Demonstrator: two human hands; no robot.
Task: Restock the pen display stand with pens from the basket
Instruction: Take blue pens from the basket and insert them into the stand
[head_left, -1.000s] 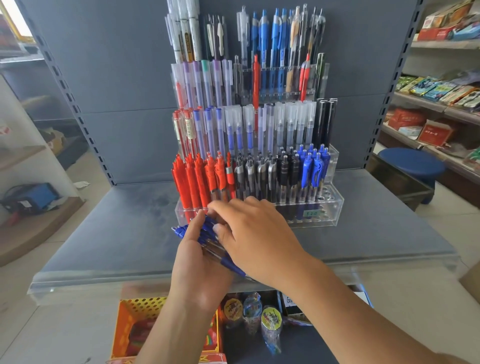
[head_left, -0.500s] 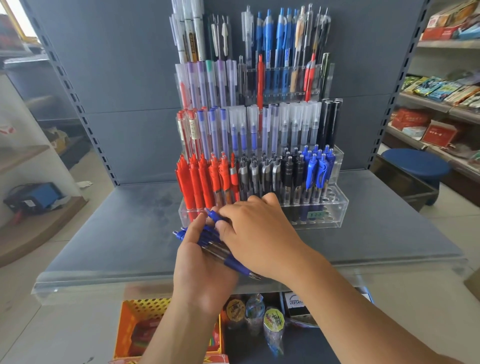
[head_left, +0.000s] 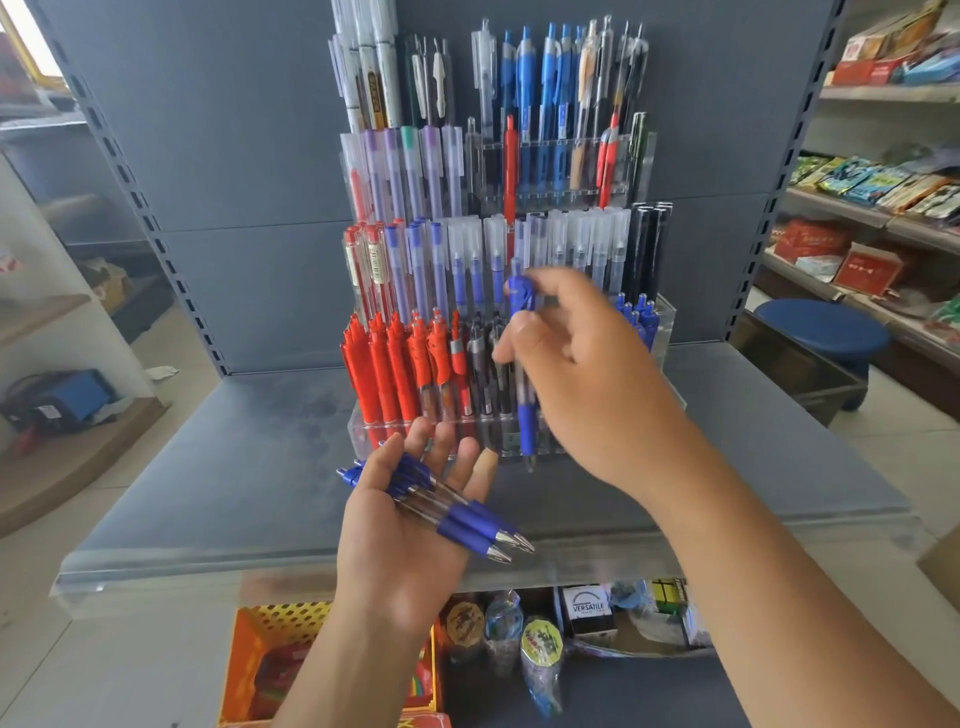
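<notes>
Blue pen: pinched upright in my right grip, tip down, centre frame before display stand; its blue row, I judge, lies rightward. Left grip, flat-palmed, carries spare pens.

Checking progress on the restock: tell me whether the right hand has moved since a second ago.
Yes. The right hand rose from the pens in the left hand to the stand's lower rows, pinching one blue pen upright.
</notes>
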